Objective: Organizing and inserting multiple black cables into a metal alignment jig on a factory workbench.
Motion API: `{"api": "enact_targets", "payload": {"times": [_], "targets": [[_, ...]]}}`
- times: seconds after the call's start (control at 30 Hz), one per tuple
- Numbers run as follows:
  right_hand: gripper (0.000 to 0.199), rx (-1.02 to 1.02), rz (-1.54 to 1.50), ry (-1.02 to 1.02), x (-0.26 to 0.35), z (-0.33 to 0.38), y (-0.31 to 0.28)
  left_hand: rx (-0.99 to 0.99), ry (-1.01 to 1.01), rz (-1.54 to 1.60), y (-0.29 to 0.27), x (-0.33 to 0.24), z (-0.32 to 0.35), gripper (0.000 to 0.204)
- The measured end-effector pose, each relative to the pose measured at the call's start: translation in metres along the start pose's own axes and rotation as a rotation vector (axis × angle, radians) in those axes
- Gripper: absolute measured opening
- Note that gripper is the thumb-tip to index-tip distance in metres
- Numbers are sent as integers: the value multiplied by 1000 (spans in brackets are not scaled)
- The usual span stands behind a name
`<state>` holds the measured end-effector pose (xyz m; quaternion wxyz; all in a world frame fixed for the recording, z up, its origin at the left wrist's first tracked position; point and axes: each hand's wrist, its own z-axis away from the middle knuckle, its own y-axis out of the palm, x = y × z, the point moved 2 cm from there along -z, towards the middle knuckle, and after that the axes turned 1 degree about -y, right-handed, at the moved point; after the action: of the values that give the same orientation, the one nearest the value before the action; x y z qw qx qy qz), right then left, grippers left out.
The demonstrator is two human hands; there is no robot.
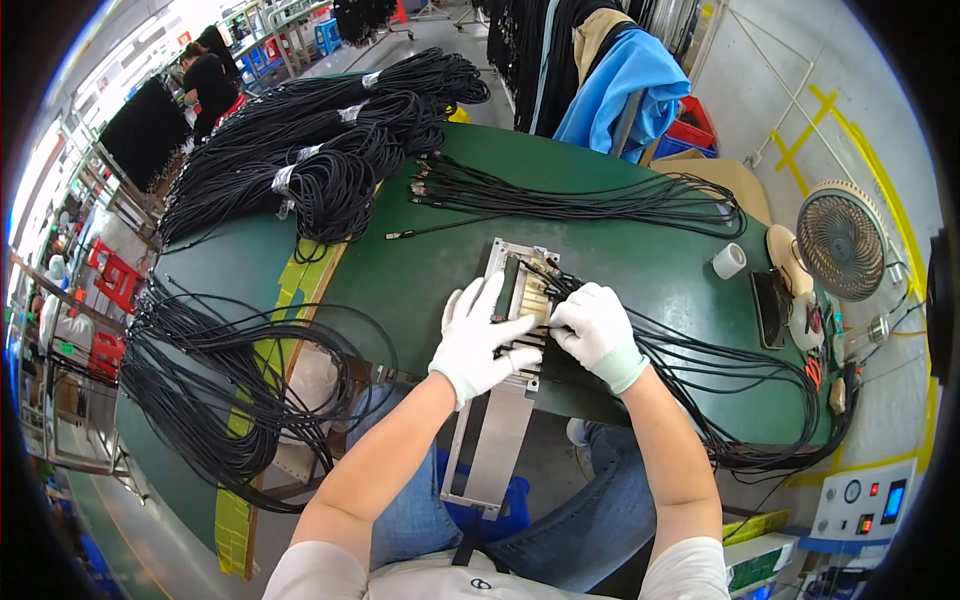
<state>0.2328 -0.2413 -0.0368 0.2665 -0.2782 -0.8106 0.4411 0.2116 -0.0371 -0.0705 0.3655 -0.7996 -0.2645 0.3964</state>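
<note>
A long metal fixture [508,440] runs from the green table toward my lap, with a row of pale slots [533,300] near its far end. Black cables [690,352] lead off to the right, their connector ends set side by side in those slots. My left hand [480,338], in a white glove, rests over the fixture with thumb and fingers spread apart. Beside the slots, my gloved right hand [598,332] is closed in a pinch on the end of a black cable. Its fingertips partly hide that end.
Bundled black cables [330,190] are heaped at the far left, and loose ones [200,370] hang nearer. Another cable bunch [580,200] lies beyond the fixture. On the right are a white tape roll [729,261], a phone [770,308] and a fan [842,240]. A person [208,85] works far back.
</note>
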Motion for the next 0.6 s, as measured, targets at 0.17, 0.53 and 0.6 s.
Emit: {"api": "enact_targets", "payload": {"times": [0.17, 0.53, 0.6], "targets": [[21, -77, -82, 172, -21, -4, -15, 176, -81, -161, -8, -9, -11, 31], [9, -213, 76, 317, -47, -4, -13, -49, -143, 163, 7, 21, -9, 24], [9, -160, -162, 189, -27, -9, -20, -109, -226, 231, 4, 14, -14, 17]]}}
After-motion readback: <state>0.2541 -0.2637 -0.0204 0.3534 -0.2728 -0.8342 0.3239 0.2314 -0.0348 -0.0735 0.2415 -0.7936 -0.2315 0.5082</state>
